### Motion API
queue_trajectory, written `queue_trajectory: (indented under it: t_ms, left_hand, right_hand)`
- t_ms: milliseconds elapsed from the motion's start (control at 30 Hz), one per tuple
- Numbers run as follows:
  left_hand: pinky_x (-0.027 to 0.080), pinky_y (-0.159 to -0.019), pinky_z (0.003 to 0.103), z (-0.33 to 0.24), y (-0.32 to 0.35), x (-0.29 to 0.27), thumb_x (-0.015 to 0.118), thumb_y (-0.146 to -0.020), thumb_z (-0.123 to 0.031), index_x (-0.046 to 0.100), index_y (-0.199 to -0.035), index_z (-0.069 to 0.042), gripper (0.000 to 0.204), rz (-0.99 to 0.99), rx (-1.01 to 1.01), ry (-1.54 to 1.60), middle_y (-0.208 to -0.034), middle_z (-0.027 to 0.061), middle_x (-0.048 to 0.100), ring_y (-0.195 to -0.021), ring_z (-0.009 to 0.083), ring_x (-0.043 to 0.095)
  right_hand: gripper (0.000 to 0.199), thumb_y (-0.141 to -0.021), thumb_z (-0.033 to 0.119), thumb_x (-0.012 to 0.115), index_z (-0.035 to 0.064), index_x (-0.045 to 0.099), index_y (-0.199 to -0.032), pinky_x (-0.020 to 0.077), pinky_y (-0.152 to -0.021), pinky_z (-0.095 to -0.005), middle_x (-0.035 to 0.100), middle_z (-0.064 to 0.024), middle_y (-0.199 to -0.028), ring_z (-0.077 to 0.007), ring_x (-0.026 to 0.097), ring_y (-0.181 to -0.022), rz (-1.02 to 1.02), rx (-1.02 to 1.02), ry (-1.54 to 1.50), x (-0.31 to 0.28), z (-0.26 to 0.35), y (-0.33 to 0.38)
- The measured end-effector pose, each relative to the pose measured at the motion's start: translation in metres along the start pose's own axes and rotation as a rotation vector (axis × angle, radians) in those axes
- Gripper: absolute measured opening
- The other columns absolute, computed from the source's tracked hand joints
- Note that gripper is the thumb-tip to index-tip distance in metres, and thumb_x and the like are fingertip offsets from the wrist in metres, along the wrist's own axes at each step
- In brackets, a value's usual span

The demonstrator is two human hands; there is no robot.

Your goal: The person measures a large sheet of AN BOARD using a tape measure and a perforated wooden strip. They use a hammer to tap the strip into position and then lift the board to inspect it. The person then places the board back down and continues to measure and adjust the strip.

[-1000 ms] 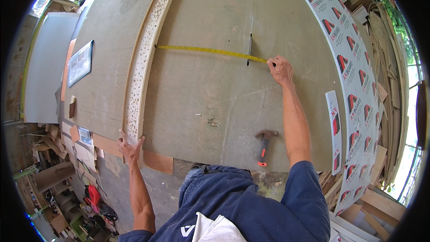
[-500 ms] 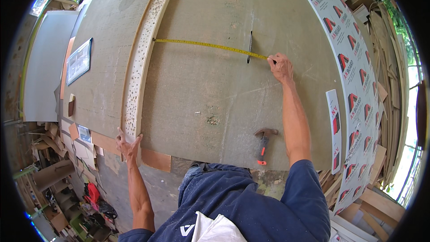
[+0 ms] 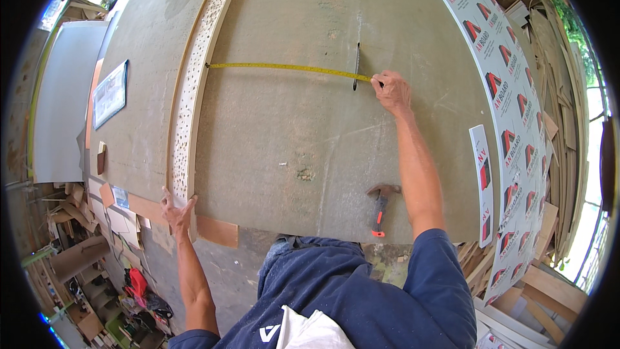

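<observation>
Yellow measuring tape (image 3: 284, 68) lay straight across the greenish-brown table (image 3: 271, 129), going from the right hand (image 3: 392, 94) leftward to the edge of a long strip (image 3: 197, 64). The right hand was closed, with its fingers pinching the tape; what else was inside the palm, I could not tell. The left hand (image 3: 178, 213) grasped the near end of the strip, thumb on one side and fingers on the other. This strip was pale, with many small spots, and stretched away ahead of the left hand. Just left of the right hand, the tape crossed a thin dark stick (image 3: 358, 57). Nearer to the body than the right hand rested a hammer (image 3: 380, 210). To the right of that hand lay a white printed board (image 3: 500, 100).
</observation>
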State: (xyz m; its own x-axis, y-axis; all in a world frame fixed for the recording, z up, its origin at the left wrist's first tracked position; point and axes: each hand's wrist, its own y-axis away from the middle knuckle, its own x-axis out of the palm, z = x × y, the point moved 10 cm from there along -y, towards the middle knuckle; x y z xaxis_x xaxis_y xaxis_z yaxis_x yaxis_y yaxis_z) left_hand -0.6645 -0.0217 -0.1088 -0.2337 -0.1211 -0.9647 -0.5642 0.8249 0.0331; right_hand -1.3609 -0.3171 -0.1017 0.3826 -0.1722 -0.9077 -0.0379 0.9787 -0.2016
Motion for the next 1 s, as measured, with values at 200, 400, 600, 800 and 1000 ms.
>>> queue_trajectory:
  t_ms: [200,400,600,800,1000]
  left_hand:
    - [0.046,-0.101,0.049,0.001,-0.005,-0.004,0.091,-0.057,-0.048,0.034,-0.155,-0.005,0.120,0.018,-0.003,-0.043,-0.132,0.0246,0.053,-0.120,0.0418,0.055]
    - [0.044,-0.102,0.050,0.000,-0.006,-0.003,0.090,-0.058,-0.050,0.034,-0.155,-0.005,0.120,0.040,-0.009,-0.032,-0.132,0.0251,0.053,-0.120,0.0427,0.054]
    - [0.043,-0.102,0.051,0.000,-0.006,-0.003,0.090,-0.059,-0.050,0.034,-0.155,-0.005,0.120,0.053,-0.005,-0.023,-0.133,0.0253,0.052,-0.121,0.0429,0.053]
    - [0.043,-0.103,0.051,0.000,-0.009,-0.004,0.090,-0.058,-0.050,0.034,-0.155,-0.004,0.121,0.069,-0.016,-0.021,-0.133,0.0252,0.052,-0.122,0.0430,0.053]
    - [0.043,-0.104,0.050,-0.001,-0.010,-0.004,0.091,-0.057,-0.050,0.034,-0.154,-0.003,0.122,0.074,-0.017,-0.027,-0.135,0.0255,0.052,-0.124,0.0430,0.052]
  right_hand:
    - [0.015,-0.089,0.024,0.068,0.0126,0.077,-0.091,0.0543,-0.077,-0.0417,0.068,-0.0062,-0.087,-0.0283,0.065,-0.087,-0.031,-0.016,-0.013,0.002,0.008,0.000]
    - [0.017,-0.090,0.024,0.067,0.0105,0.077,-0.091,0.0531,-0.074,-0.0425,0.068,-0.0073,-0.085,-0.0293,0.065,-0.084,-0.035,-0.026,-0.028,0.002,0.007,0.000]
    - [0.018,-0.091,0.024,0.066,0.0102,0.076,-0.092,0.0528,-0.074,-0.0435,0.066,-0.0076,-0.083,-0.0292,0.064,-0.082,-0.025,-0.036,-0.030,0.005,0.007,-0.001]
    - [0.018,-0.091,0.024,0.064,0.0108,0.076,-0.090,0.0528,-0.074,-0.0433,0.065,-0.0073,-0.081,-0.0289,0.063,-0.082,-0.023,-0.051,-0.039,0.004,0.011,-0.002]
    - [0.018,-0.092,0.024,0.064,0.0096,0.076,-0.090,0.0529,-0.073,-0.0427,0.064,-0.0072,-0.082,-0.0277,0.063,-0.081,0.012,-0.032,-0.042,0.008,0.009,-0.004]
